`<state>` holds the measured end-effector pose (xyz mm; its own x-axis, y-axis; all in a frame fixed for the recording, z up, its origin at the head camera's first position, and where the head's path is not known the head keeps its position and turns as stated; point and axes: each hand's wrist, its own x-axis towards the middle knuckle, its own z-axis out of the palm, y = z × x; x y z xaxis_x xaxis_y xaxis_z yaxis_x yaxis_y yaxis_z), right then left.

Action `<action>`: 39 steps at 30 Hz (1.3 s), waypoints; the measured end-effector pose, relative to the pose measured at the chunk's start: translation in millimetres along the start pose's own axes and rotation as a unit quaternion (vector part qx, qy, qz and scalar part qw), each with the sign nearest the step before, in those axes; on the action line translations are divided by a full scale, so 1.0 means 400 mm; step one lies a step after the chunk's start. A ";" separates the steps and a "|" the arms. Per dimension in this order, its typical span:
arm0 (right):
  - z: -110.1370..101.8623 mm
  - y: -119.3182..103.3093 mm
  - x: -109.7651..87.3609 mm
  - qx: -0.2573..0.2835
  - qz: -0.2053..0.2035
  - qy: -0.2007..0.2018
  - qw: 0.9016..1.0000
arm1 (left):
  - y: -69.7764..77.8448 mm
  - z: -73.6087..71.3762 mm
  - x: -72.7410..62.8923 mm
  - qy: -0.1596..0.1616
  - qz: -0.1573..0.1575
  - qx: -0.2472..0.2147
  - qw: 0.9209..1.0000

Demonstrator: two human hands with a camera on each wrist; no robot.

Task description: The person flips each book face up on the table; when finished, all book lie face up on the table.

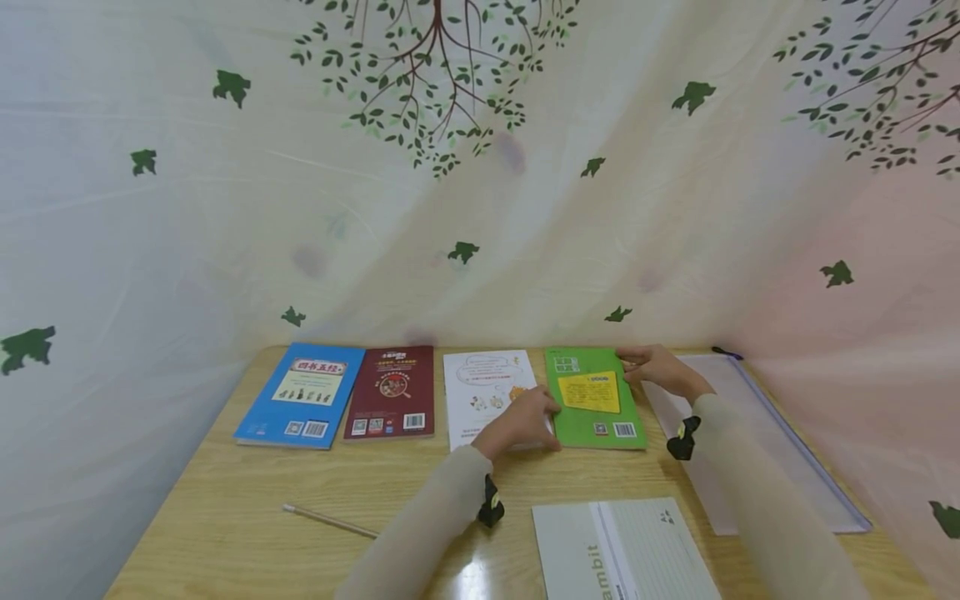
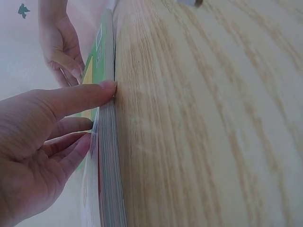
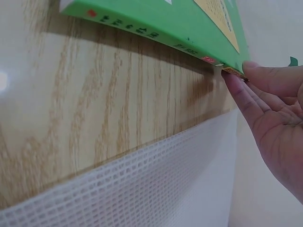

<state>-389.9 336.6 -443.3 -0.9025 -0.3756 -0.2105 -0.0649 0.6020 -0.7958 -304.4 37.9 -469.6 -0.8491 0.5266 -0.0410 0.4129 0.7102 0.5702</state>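
Note:
A green book [image 1: 588, 433] with a yellow panel lies at the back of the table, right of a white book [image 1: 461, 392]. At its right edge my right hand [image 1: 663, 372] pinches the far corner; in the right wrist view the thumb is on the cover and the fingers [image 3: 244, 97] are under the spine. My left hand [image 1: 521, 419] reaches over the white book to the green book's left edge. In the left wrist view its extended thumb [image 2: 85, 98] touches the near edges of the books, and the other fingertips are against the green book's side.
Left of the white book lie a maroon book [image 1: 390, 375] and a blue book [image 1: 262, 417]. A white mesh zip pouch [image 1: 795, 475] lies under the right forearm. A pale notebook [image 1: 645, 542] is at the front, and a pencil [image 1: 330, 521] lies near the left forearm. A patterned curtain [image 1: 525, 225] hangs behind.

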 end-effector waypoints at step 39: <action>-0.040 -0.046 -0.041 0.022 -0.033 0.001 0.999 | 0.018 0.004 -0.008 -0.004 -0.020 -0.035 0.999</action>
<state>-380.7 343.0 -416.2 -0.8979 -0.4116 -0.1561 -0.1054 0.5453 -0.8316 -298.1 42.2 -466.7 -0.8613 0.5030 -0.0719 0.3543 0.6960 0.6246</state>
